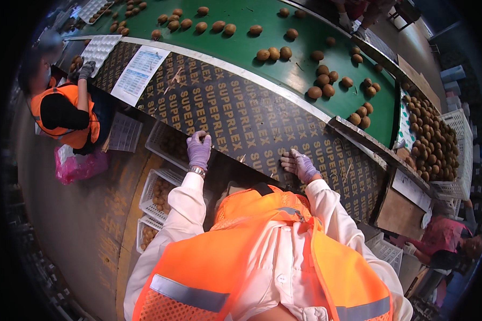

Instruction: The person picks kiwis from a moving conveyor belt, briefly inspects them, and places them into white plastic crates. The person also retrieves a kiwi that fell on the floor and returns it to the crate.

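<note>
My left hand [199,151], in a thin purple glove, is at the near edge of a dark printed board [229,108]. Its fingers are loosely curled, the thumb stands apart from them, and nothing shows in its grasp. My right hand [300,165], gloved alike, lies over the board farther right, fingers spread and holding nothing. Beyond the board runs a green conveyor belt [225,48] with loose brown kiwifruit [322,79] scattered across it. A pale rail [241,72] separates board and belt.
A printed sheet [140,74] and a white moulded tray [100,50] lie on the board's left. There a co-worker [66,108] handles fruit. Crates of kiwifruit [158,192] stand below left. Kiwifruit are heaped [431,140] at the right. Other people work at the right side.
</note>
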Available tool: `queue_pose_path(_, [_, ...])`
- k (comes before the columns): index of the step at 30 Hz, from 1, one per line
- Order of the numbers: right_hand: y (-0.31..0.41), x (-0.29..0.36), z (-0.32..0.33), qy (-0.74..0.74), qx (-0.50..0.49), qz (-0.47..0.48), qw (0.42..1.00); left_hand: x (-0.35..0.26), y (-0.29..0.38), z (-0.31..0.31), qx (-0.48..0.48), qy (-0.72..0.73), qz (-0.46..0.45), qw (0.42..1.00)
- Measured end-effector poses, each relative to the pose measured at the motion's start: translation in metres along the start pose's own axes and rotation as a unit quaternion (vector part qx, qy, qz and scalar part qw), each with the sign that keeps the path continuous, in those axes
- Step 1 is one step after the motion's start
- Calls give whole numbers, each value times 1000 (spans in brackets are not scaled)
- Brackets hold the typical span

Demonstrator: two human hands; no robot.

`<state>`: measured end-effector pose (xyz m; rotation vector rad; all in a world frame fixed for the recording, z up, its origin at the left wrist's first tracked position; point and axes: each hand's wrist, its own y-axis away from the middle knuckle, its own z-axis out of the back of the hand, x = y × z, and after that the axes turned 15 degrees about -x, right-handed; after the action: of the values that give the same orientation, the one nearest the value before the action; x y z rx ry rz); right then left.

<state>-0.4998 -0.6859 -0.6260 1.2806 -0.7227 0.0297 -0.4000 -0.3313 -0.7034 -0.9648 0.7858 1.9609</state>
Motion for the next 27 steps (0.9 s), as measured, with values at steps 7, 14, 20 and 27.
queue_pose_path(7, [-2,-21,116,-54,-36,-13,998,-84,26,-6,10,-333,-78,940])
queue_pose_path(14, [-21,-15,230,87,-237,243,936,-94,38,-105,231,-249,-162,927])
queue_pose_path(20, [25,68,311,207,-380,484,760,-205,138,-233,347,-190,-160,904])
queue_pose_path(27, [0,150,543,293,-605,481,563,-233,148,-288,353,-473,-180,786])
